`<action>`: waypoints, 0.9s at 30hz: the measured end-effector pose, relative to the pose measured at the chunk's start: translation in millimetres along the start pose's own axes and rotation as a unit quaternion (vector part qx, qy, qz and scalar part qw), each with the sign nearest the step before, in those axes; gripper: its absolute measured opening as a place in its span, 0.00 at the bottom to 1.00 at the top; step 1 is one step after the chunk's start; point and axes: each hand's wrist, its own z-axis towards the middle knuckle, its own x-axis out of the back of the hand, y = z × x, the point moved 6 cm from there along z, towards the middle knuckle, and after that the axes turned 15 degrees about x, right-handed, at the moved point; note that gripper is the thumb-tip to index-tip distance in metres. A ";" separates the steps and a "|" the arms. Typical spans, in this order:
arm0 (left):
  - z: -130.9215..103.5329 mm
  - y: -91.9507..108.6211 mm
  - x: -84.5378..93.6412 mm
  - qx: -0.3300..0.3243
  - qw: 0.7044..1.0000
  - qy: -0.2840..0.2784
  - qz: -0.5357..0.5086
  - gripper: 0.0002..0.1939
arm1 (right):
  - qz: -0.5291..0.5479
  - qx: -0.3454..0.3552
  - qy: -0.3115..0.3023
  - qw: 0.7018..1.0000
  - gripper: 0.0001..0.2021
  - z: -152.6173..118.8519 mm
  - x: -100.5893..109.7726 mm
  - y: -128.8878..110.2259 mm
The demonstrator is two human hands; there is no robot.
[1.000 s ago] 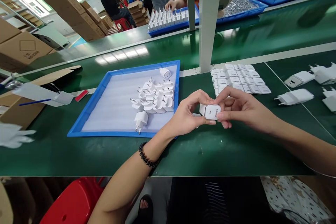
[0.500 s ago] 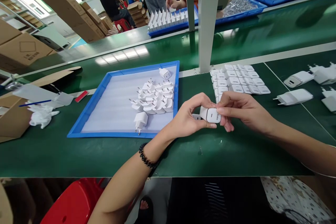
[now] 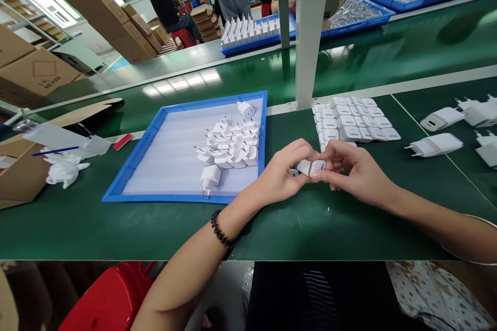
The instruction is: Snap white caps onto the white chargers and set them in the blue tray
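My left hand (image 3: 286,169) is closed on a white charger body (image 3: 303,167), its thumb below and fingers above. At the charger's right end, my right hand (image 3: 351,168) pinches a small white cap (image 3: 318,166) with printing on it, touching the body. Part of another white piece with a port (image 3: 293,172) shows by my left palm. Rows of white printed caps (image 3: 349,120) lie just behind my right hand. Left of my hands, a blue-rimmed tray (image 3: 155,199) holds several white plugs (image 3: 229,145), with prongs up or sideways.
Several white chargers (image 3: 437,145) lie on the green table (image 3: 163,232) at the right. A white post (image 3: 307,36) rises behind my hands. Crumpled white gloves (image 3: 66,169) and a red piece (image 3: 123,141) are at the left. People are across the bench.
The charger and cap have tilted in my fingers, so the cap's face shows less. My right hand's fingers have curled in. Across the bench, a person's hand has moved back from the plug tray.
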 end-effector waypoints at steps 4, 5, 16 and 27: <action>-2.1 0.2 -3.9 -0.011 0.999 -0.014 0.047 0.05 | 0.006 -0.016 0.015 1.000 0.20 -2.7 -0.5 7.2; -2.3 0.1 -3.9 -0.011 0.999 -0.014 0.050 0.05 | 0.016 -0.024 0.016 0.999 0.20 -2.7 -0.4 8.3; 0.1 -1.8 5.2 0.005 0.999 0.039 -0.023 0.14 | 0.122 -0.035 -0.017 0.992 0.19 7.6 -0.3 -0.4; 1.2 3.8 6.6 0.065 0.997 0.007 -0.041 0.20 | 0.153 -0.030 0.012 0.988 0.15 6.7 1.8 2.8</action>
